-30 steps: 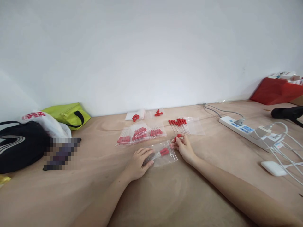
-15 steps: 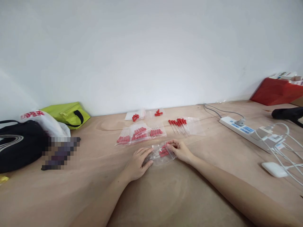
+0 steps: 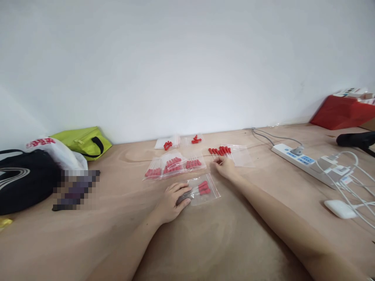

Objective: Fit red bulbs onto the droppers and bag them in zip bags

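My left hand point(image 3: 173, 201) grips the left end of a clear zip bag point(image 3: 209, 195) lying on the table, its thumb and fingers closed on the plastic. Inside that bag are several red-capped droppers point(image 3: 204, 187), caps to the right. Farther forward, my right hand point(image 3: 224, 168) touches the thin clear ends of loose red-capped droppers point(image 3: 222, 150); its fingertips are bent together, and what they hold, if anything, is too small to tell. Those droppers lie beside a flat clear bag point(image 3: 243, 157). Filled bags point(image 3: 174, 166) of red-capped droppers lie left of them.
Loose red caps point(image 3: 168, 145) rest on bags at the back, with more red caps point(image 3: 196, 139) beside them. A white power strip point(image 3: 304, 164) with cables lies right. Green point(image 3: 84, 142) and black point(image 3: 26, 183) bags sit left.
My right hand has let go of the zip bag and moved forward to the loose droppers. The bag's right end now lies flat. My left hand has stayed on the bag.
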Motion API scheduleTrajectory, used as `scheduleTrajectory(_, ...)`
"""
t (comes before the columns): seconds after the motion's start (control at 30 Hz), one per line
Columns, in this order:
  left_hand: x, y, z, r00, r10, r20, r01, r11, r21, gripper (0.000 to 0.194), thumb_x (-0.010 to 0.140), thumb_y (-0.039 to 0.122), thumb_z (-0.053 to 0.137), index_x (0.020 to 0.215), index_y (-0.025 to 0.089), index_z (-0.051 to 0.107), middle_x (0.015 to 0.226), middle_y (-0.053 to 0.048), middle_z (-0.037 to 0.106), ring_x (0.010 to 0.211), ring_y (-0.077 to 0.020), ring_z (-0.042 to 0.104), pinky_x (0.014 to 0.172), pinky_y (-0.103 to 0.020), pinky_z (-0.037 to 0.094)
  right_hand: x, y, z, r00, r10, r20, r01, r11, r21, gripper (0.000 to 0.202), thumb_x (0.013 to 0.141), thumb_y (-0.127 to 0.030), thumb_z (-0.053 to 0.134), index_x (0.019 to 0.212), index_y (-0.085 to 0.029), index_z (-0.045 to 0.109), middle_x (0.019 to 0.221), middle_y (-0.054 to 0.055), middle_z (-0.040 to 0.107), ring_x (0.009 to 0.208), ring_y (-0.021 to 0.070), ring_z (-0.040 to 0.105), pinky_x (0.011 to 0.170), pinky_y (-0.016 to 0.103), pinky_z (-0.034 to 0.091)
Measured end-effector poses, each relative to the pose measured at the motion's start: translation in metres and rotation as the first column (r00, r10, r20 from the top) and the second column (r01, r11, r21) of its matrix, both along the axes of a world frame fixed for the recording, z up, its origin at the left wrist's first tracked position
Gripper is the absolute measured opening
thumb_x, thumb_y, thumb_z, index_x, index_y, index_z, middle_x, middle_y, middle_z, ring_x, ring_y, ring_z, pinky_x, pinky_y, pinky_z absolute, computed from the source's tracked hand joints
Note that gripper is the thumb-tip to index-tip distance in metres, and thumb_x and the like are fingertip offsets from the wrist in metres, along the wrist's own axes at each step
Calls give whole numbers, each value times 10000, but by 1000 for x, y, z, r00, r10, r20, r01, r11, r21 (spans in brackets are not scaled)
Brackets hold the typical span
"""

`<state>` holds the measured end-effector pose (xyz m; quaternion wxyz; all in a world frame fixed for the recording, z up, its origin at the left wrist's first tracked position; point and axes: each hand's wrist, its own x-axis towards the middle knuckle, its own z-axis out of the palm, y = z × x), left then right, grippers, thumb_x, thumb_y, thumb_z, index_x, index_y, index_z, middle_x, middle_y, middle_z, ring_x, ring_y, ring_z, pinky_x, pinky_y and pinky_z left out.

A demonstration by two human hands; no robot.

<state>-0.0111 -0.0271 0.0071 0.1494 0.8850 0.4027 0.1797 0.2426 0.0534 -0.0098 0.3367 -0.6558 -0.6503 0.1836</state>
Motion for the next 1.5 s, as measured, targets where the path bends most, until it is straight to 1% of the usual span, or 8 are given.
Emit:
scheduleTrajectory(0.2, -1, 1, -4, 1000, 4, 14, -4, 1000, 12, 307, 817, 290, 501, 1112, 223, 550, 1189, -69, 530, 1100, -224, 465, 944, -426, 357, -16, 28, 17, 948, -129, 291, 160, 983, -86, 268, 754, -74, 448, 1005, -72, 541, 986, 188, 602, 930, 255, 583, 787, 344, 432)
scheduleTrajectory(0.47, -2, 1, -5, 1000, -15, 1, 15, 1000, 23, 306, 830, 286, 489, 1129, 260, 549, 1202, -58, 518, 1109, -222, 457, 937, -424, 361, -23, 22, 27, 933, -120, 340, 159, 983, -91, 363, 777, -58, 414, 1138, -23, 410, 1033, 247, 539, 1013, 289, 538, 768, 353, 445)
scheduleTrajectory(0.53, -2, 1, -6, 1000, -18, 1, 18, 1000, 23, 307, 833, 289, 486, 1132, 262, 546, 1204, -57, 515, 1111, -221, 455, 941, -426, 358, -12, 13, 27, 964, -69, 256, 84, 995, -49, 490, 749, -53, 431, 1224, -35, 310, 991, 201, 560, 961, 255, 560, 754, 330, 454)
scheduleTrajectory(0.63, -2, 2, -5, 1000, -27, -5, 27, 999, 23, 311, 843, 288, 470, 1145, 262, 537, 1220, -58, 502, 1129, -223, 439, 951, -433, 348, 2, -7, 20, 993, 44, -110, -43, 999, 10, 669, 726, -83, 421, 1319, -73, 109, 773, 68, 577, 675, 190, 599, 632, 327, 488)
scheduleTrajectory(0.8, -1, 1, -4, 999, -34, -34, 35, 999, 17, 321, 856, 293, 450, 1167, 262, 521, 1232, -58, 489, 1147, -222, 417, 956, -431, 341, -1, -40, 0, 753, 16, -658, -74, 995, -60, 867, 673, -132, 458, 1339, -162, -96, 539, -80, 456, 413, 140, 522, 414, 281, 480)
scheduleTrajectory(1.1, -1, -1, -1, 998, -14, -58, 14, 1000, -6, 320, 860, 299, 440, 1172, 280, 512, 1244, -38, 476, 1157, -217, 402, 971, -424, 327, -20, -44, -8, 552, 10, -834, 71, 996, 59, 599, 661, -269, 550, 1132, -221, 184, 603, -103, 494, 463, 121, 568, 477, 269, 512)
scheduleTrajectory(1.33, -1, -1, -2, 1000, 8, -16, -8, 1000, -9, 445, 849, 316, 452, 1278, 236, 368, 1238, -59, 482, 1152, -216, 404, 969, -400, 330, -30, -60, -7, 424, 65, -903, 15, 997, 79, 411, 676, -448, 581, 895, -252, 292, 701, -65, 527, 531, 114, 583, 509, 274, 506)
scheduleTrajectory(1.5, -1, 0, -3, 1000, 5, -3, -5, 1000, -11, 459, 850, 318, 448, 1287, 232, 337, 1239, -59, 481, 1152, -214, 404, 971, -390, 323, -36, -64, -9, 418, 30, -908, -72, 997, 0, 387, 620, -434, 629, 818, -226, 370, 684, -62, 519, 508, 88, 549, 493, 244, 482)
